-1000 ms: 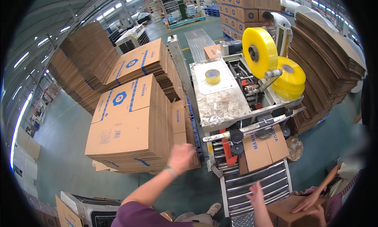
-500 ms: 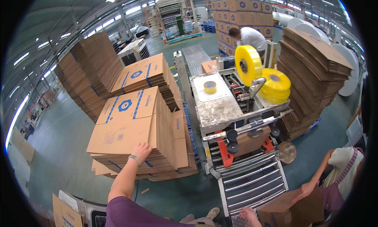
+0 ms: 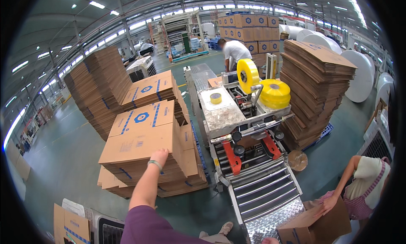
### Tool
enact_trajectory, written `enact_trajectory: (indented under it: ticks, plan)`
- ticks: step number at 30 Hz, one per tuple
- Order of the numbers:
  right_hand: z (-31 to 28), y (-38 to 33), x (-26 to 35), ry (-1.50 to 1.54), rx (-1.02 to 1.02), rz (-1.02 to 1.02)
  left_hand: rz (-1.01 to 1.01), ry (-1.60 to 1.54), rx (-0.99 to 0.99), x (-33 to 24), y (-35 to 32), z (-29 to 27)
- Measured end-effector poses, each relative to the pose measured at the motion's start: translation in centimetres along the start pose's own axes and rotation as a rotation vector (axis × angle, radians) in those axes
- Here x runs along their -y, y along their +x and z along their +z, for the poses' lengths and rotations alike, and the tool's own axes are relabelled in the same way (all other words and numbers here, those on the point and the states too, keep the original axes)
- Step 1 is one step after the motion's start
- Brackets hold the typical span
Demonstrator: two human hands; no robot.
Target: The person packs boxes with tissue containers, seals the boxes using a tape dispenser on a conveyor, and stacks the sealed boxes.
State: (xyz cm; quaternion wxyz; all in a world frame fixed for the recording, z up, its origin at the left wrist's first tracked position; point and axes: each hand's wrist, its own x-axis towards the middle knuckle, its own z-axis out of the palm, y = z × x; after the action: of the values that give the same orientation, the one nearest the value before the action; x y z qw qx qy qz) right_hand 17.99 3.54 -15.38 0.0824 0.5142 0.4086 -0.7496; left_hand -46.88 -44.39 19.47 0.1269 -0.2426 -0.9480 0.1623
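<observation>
My left hand (image 3: 159,156) is closed over the near right edge of the top flattened cardboard box (image 3: 137,136) on a brown stack with blue print. The thumb side is partly hidden. At the bottom edge of the picture, only a bit of my right hand (image 3: 270,241) shows, beside an opened cardboard box (image 3: 315,225); its fingers are out of sight. A co-worker's hand (image 3: 327,205) rests on that opened box, which stands by the diamond-plate end (image 3: 275,220) of the roller conveyor (image 3: 264,182).
A taping machine (image 3: 226,117) with red guides (image 3: 231,157) and yellow tape rolls (image 3: 275,93) stands ahead. More flattened boxes are stacked left and right (image 3: 315,91). A person in white (image 3: 236,51) bends behind the machine. A grey machine (image 3: 108,225) is at lower left.
The view has shifted. The carton between the red guides has gone deeper into the machine. My right hand has dropped nearly out of view; my left hand stays on the stack's edge.
</observation>
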Motion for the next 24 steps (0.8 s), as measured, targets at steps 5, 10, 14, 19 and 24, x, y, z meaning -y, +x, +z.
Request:
enact_trajectory:
  ticks: [5,10,14,19,24]
  plan:
    - [-3.5,-2.7,-3.5,0.03,-0.024,0.089,-0.182,-0.048,0.066,0.0,-4.4,3.4]
    - [-6.6,-3.2,-5.9,0.064,-0.025,0.157,-0.209,0.142,0.173,4.9,-5.1,4.5]
    - [-9.6,-0.2,-6.2,0.028,0.14,0.217,-0.098,0.121,0.156,5.0,-3.2,5.5]
    - [-3.2,-1.4,-1.8,-0.272,0.018,0.142,-0.042,0.172,-0.265,5.8,-2.0,5.0]
    - [0.2,-2.0,3.2,-0.337,-0.02,-0.022,-0.422,-0.134,-0.256,9.7,1.2,0.2]
